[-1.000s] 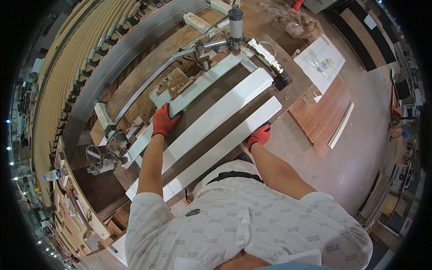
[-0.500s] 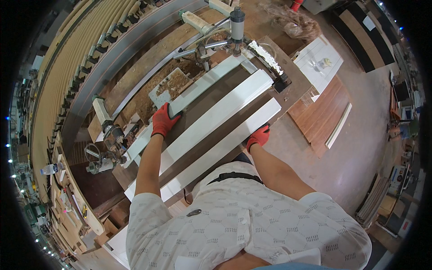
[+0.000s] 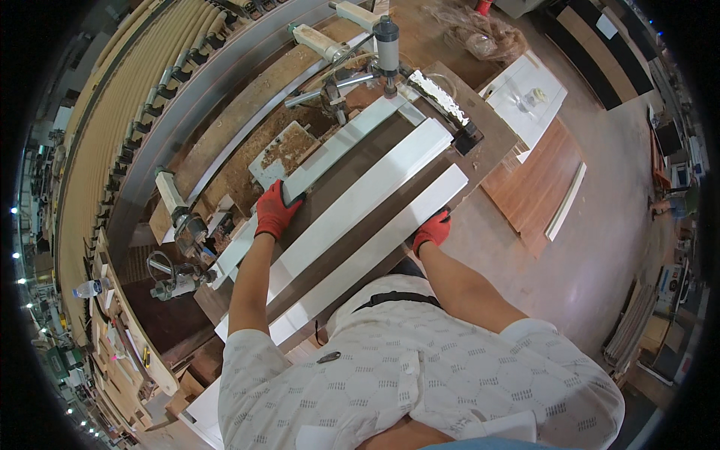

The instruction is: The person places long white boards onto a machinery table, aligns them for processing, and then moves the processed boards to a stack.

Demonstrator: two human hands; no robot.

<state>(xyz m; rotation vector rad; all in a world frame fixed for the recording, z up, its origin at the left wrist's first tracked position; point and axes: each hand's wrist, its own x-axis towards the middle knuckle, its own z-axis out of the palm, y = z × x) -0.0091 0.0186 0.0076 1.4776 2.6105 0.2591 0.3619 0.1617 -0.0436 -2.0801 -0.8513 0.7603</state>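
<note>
My left hand [image 3: 276, 211], in a red glove with dark fingertips, is closed over the far white strip [image 3: 341, 145] of a work table, its thumb over the near edge. My right hand [image 3: 432, 230], in a matching glove, has its fingers curled at the outer edge of the nearest white board [image 3: 390, 234], close to its right end; part of the grip is hidden. Between them a wider white board [image 3: 360, 196] lies roughly parallel to the other two. Brown table surface [image 3: 319, 201] shows in the gaps.
An upright cylinder clamp [image 3: 387, 52] stands at the strip's far end, another clamp [image 3: 176, 283] at its near-left end. Sawdust covers a metal plate [image 3: 283, 154] beyond. A roller conveyor [image 3: 112, 135] curves along the left. White [image 3: 529, 97] and reddish-brown panels [image 3: 529, 184] lie to the right.
The whole view has shifted slightly. Both hands keep their places on the white pieces, and the boards look the same.
</note>
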